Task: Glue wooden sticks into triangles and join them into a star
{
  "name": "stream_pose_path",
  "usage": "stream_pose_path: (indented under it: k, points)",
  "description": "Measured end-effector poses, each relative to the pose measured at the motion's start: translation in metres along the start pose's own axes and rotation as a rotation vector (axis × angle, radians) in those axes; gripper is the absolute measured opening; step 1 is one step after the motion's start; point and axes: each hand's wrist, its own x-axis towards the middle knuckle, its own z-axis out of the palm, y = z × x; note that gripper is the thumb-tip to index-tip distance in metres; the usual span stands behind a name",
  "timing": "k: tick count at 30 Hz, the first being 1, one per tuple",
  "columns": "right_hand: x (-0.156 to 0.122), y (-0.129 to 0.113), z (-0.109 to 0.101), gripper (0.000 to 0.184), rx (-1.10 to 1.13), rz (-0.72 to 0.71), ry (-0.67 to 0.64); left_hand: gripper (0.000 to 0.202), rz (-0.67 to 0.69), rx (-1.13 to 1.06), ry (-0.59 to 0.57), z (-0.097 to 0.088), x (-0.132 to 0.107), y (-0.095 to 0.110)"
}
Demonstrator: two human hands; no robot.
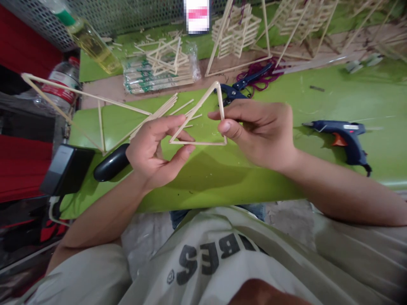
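Observation:
Between my two hands, above the green table [210, 186], is a small triangle of thin wooden sticks [203, 143]. My left hand [155, 148] pinches its lower left side, thumb below and fingers behind. The thumb and forefinger of my right hand [260, 131] close on its right side. Its top corner points away from me. Behind my left hand lies a bunch of loose sticks [163, 108]. A blue glue gun [341, 133] lies to the right of my right hand, and blue-handled pliers [237, 87] lie just beyond it, partly hidden.
At the back are a plastic pack of sticks [162, 76], stacked stick structures [237, 31], purple cord [254, 76] and a bottle of yellow liquid [95, 46]. A larger stick frame [101, 123], a black case [111, 163] and a power bank [68, 167] stand left.

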Motion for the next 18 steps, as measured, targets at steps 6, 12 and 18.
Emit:
stream_pose_path:
  k: [6,12,18]
  points:
    - [-0.002,0.012,-0.001,0.035,-0.037,-0.090,0.019,0.068,0.036,0.055,-0.033,-0.003,0.001,-0.001]
    - [-0.008,0.019,0.002,0.052,-0.098,-0.172,0.082,0.066,0.055,0.030,0.003,0.002,0.001,-0.003]
    - [-0.011,0.013,0.005,0.071,-0.338,-0.345,0.024,0.059,-0.087,-0.025,0.065,0.007,-0.001,-0.003]
